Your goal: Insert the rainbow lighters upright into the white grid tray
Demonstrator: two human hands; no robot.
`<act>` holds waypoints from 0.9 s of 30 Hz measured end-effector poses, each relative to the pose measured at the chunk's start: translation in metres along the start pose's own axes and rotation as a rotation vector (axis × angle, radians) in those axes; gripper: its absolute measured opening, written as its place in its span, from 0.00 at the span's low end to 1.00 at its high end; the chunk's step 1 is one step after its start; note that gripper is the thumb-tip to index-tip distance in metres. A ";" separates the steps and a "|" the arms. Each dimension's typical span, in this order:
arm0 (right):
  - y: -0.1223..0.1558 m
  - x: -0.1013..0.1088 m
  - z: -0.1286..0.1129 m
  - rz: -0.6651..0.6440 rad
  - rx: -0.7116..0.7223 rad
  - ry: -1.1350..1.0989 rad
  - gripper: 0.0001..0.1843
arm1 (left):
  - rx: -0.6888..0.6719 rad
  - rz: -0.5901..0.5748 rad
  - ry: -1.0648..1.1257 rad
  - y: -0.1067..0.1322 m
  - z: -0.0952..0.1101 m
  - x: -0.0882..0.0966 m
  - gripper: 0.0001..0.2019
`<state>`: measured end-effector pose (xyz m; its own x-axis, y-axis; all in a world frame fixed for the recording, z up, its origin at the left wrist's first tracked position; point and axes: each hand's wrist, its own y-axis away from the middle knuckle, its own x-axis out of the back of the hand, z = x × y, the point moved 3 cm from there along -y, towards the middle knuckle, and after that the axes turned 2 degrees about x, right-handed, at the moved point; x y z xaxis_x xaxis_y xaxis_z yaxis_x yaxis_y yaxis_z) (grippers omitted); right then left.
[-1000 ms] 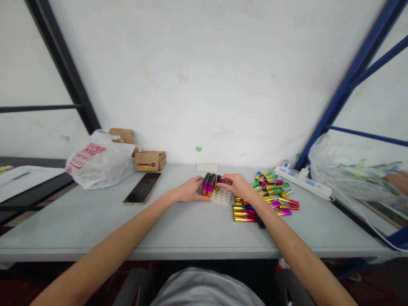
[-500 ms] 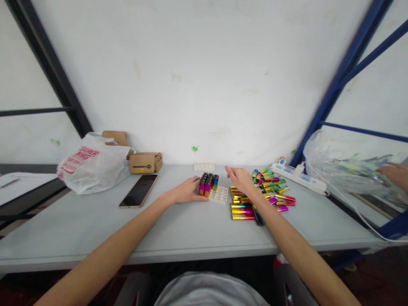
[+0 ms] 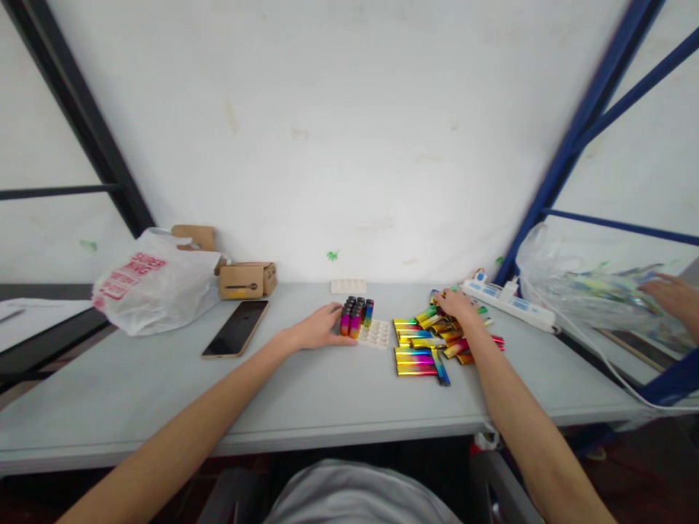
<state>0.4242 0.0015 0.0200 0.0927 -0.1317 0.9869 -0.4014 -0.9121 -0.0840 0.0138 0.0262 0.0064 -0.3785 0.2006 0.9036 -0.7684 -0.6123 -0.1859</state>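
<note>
Several shiny gradient-coloured lighters [image 3: 354,320] stand upright in the left part of a white tray [image 3: 374,335] with round pockets. My left hand [image 3: 320,326] grips the tray's left side, thumb at the front and fingers curled behind, against the standing lighters. At the right, my right hand [image 3: 454,302] reaches into the far part of a loose pile of lighters [image 3: 431,331]. Its fingers bend down among them, and their tips are hidden, so what they pinch does not show. Several lighters [image 3: 413,362] lie side by side at the pile's near left.
A second white tray [image 3: 348,286] rests by the wall. Leftward are a phone [image 3: 236,329], a cardboard box [image 3: 248,281] and a plastic bag [image 3: 156,284]. A power strip [image 3: 510,304] lies behind the pile. Far right, another person's hand [image 3: 669,295] is by a clear bag [image 3: 590,280].
My right hand has moved right, from beside the tray to over the lighter pile. My left hand and the tray stay in place.
</note>
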 end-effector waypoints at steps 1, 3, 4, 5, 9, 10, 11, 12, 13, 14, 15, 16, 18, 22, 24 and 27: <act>-0.001 0.001 -0.003 -0.018 0.033 0.007 0.31 | 0.001 0.001 0.000 0.000 0.000 0.000 0.41; -0.002 0.004 -0.009 -0.035 0.067 0.014 0.27 | 0.001 -0.002 0.000 0.000 -0.001 -0.001 0.42; -0.002 0.005 -0.013 -0.038 0.091 0.015 0.24 | 0.000 -0.003 -0.001 0.000 -0.002 -0.001 0.42; -0.001 0.006 -0.016 -0.042 0.113 0.015 0.22 | 0.000 -0.002 -0.002 0.000 -0.003 -0.002 0.42; 0.001 0.009 -0.023 -0.057 0.225 -0.007 0.17 | -0.002 0.005 0.002 0.000 -0.004 -0.003 0.43; 0.001 0.009 -0.024 -0.052 0.245 -0.016 0.17 | -0.004 0.008 0.007 0.000 -0.004 -0.002 0.42; 0.002 0.009 -0.024 -0.042 0.258 -0.025 0.16 | -0.006 0.010 0.012 0.000 -0.004 -0.002 0.42; 0.002 0.009 -0.025 -0.030 0.263 -0.032 0.16 | -0.008 0.012 0.015 0.000 -0.004 -0.002 0.42; 0.002 0.009 -0.025 -0.021 0.263 -0.035 0.15 | -0.008 0.013 0.015 0.001 -0.003 -0.002 0.42; 0.002 0.009 -0.026 -0.010 0.262 -0.039 0.14 | -0.006 0.012 0.013 0.001 -0.003 -0.002 0.43; 0.002 0.009 -0.026 0.008 0.254 -0.044 0.13 | -0.005 0.013 0.010 0.001 -0.003 -0.002 0.43; 0.002 0.010 -0.027 0.031 0.238 -0.049 0.13 | -0.005 0.016 0.008 0.000 -0.003 -0.002 0.43; 0.003 0.012 -0.027 0.097 0.196 -0.065 0.10 | -0.009 0.025 0.011 0.000 -0.003 -0.002 0.42; 0.005 0.020 -0.024 0.222 0.131 -0.136 0.09 | -0.024 0.034 0.027 0.000 -0.003 -0.002 0.41; 0.007 0.023 -0.025 0.263 0.130 -0.194 0.10 | -0.025 0.029 0.024 0.000 -0.003 -0.002 0.41; 0.009 0.024 -0.032 0.282 0.199 -0.416 0.09 | -0.008 0.006 0.007 0.001 -0.002 -0.002 0.42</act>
<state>0.3936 0.0022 0.0470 0.3757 -0.4879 0.7879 -0.2860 -0.8697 -0.4022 0.0128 0.0272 0.0038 -0.3868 0.2021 0.8997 -0.7701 -0.6075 -0.1947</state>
